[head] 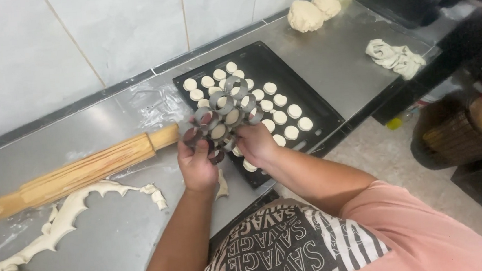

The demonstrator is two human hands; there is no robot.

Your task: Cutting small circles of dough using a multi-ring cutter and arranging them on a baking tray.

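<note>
Both hands hold a metal multi-ring cookie cutter (225,116) above the near left part of a black baking tray (324,123). My left hand (197,165) grips the cutter's lower left rings. Its lower right side is gripped by my right hand (256,143). Some rings hold dough discs. Rows of small round dough discs (286,116) lie on the tray, partly hidden by the cutter and hands.
A wooden rolling pin (76,174) lies on the steel counter (121,233) to the left. Dough scraps (57,224) trail toward the lower left corner. A dough lump (311,12) and a crumpled cloth (396,57) sit at the far right. A tiled wall stands behind.
</note>
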